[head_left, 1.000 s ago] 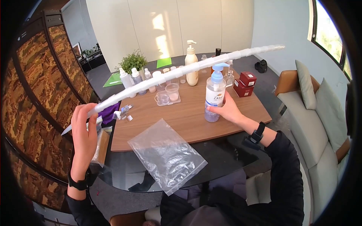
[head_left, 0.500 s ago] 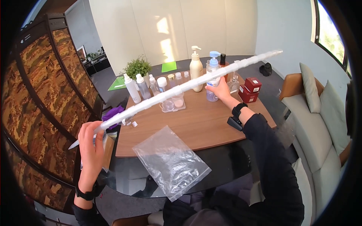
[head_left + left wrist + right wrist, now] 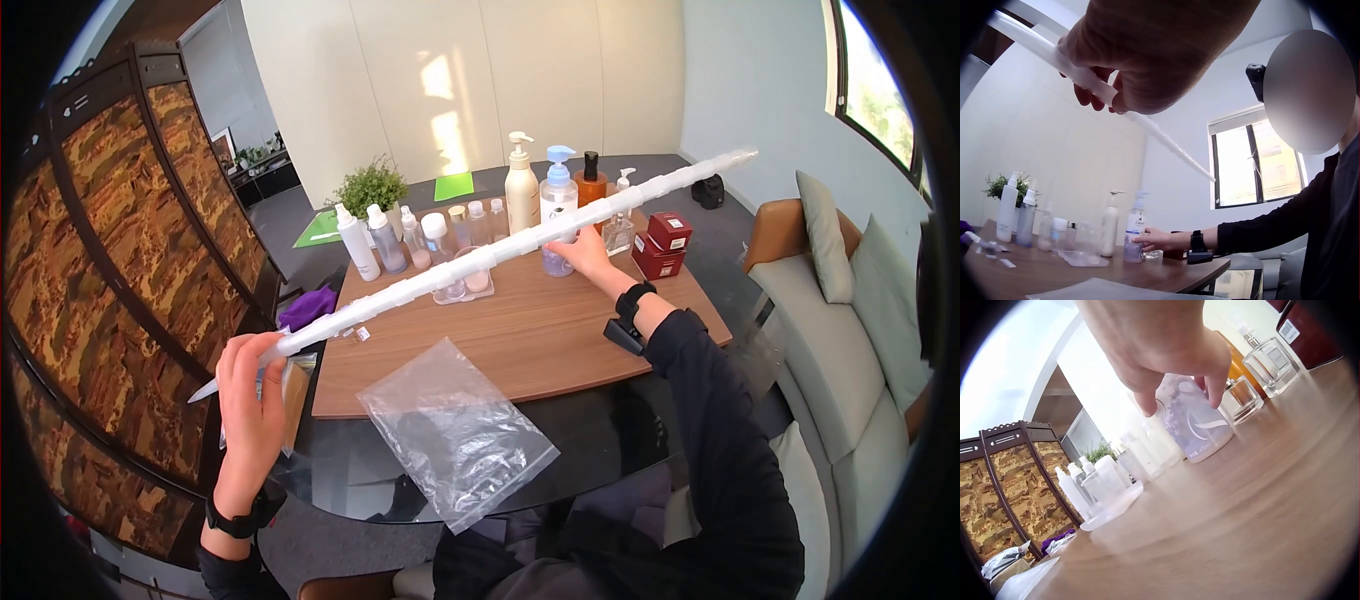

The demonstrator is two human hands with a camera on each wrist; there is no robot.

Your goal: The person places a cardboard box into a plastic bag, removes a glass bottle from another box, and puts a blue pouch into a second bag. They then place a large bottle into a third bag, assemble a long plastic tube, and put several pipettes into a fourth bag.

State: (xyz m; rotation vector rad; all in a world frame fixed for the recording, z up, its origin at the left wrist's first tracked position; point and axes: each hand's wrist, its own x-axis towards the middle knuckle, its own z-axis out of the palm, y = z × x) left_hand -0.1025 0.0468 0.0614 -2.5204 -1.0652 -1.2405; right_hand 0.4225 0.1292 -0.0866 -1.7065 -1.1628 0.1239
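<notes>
My left hand [image 3: 252,405] pinches a long white segmented stick [image 3: 470,262] near its pointed end. The stick slants up to the right above the table and crosses in front of the bottles in the head view. My right hand [image 3: 588,258] grips a clear pump bottle [image 3: 556,198] with a blue pump head and purplish contents. In the right wrist view, thumb and fingers lie on either side of this pump bottle [image 3: 1196,425], its base at the wooden tabletop. Beside it stands a cream pump bottle [image 3: 521,195].
Several small bottles [image 3: 387,243] stand at the back left, before a potted plant [image 3: 368,190]. An amber bottle [image 3: 590,190], a perfume bottle [image 3: 618,238] and red boxes [image 3: 660,262] are on the right. A clear plastic bag [image 3: 455,430] overhangs the board's [image 3: 560,340] front edge.
My right hand has carried the pump bottle away from me, back beside the cream bottle. The stick stays in my left hand, slanting a little more steeply now.
</notes>
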